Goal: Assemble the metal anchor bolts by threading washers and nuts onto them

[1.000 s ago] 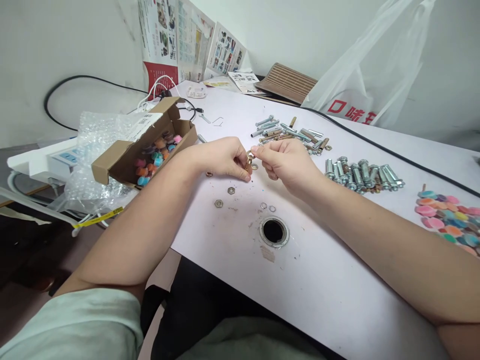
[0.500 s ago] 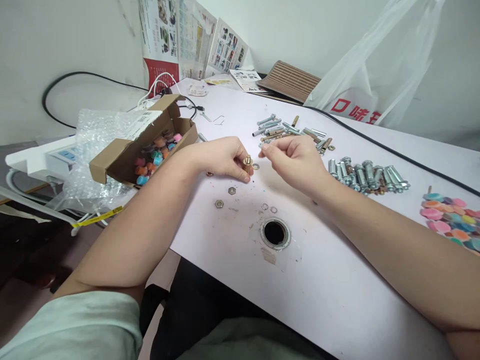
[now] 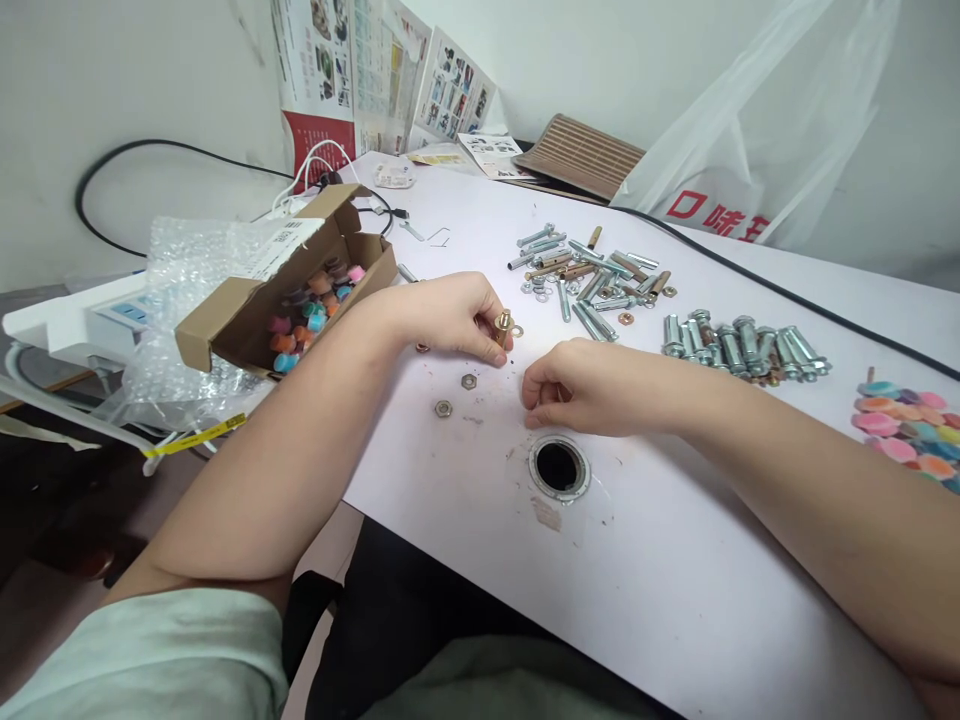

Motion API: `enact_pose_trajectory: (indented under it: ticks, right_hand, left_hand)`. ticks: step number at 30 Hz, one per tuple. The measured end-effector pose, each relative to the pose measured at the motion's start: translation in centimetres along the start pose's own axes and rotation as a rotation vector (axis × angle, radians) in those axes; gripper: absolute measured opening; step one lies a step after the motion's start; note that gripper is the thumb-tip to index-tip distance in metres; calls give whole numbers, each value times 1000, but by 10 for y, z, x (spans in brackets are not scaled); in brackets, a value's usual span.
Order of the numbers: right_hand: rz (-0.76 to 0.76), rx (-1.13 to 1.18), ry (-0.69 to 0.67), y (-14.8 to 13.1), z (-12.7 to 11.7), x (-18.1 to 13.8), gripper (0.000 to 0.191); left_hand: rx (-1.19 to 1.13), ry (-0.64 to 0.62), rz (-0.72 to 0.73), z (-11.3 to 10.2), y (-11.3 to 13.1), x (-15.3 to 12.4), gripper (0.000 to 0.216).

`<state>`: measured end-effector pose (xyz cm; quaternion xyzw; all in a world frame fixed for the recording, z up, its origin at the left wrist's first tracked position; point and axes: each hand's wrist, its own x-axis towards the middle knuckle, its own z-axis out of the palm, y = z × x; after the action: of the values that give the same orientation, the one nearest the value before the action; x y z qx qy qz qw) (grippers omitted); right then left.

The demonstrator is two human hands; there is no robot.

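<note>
My left hand (image 3: 463, 318) is closed around a brass-coloured expansion bolt (image 3: 503, 322), held upright with its threaded end on top. A flat washer (image 3: 517, 331) lies on the table just beside it. My right hand (image 3: 559, 388) rests low over the tabletop, just behind the round hole (image 3: 559, 468). Its fingers are curled together and their tips face down, so what they hold, if anything, is hidden. Two hex nuts lie to the left, a nearer one (image 3: 443, 408) and a farther one (image 3: 469, 381).
Loose bolts and sleeves (image 3: 592, 270) are spread at the back. Assembled expansion bolts (image 3: 742, 345) lie in a group at right, with coloured caps (image 3: 900, 425) farther right. An open cardboard box (image 3: 360, 255) of caps stands at left. A black cable (image 3: 765, 280) crosses behind.
My right hand has moved down and nearer, from beside the loose hardware to the spot where two small ring washers lay; they are now covered. My left hand still holds the bolt.
</note>
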<state>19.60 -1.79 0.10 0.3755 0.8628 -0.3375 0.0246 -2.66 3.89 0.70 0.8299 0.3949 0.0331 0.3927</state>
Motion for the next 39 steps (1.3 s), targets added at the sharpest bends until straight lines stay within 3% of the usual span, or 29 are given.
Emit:
enact_pose_trajectory:
  ticks: [13,21,31,39]
  right_hand:
    - [-78,9,19,6,-5,5,12]
    - [53,-32,332,12,-9,15,23]
    - [267,-92,655,37,-19,20,18]
    - [319,-138,672,41,-4,28,19]
  left_hand:
    - [48,-78,-51,-5,2,-4,33]
    - [94,-107,-37,-3,4,-2,26]
    - [120,-98,-38,-3,6,-3,25]
    - [111,-87,-16,1,3,-1,37]
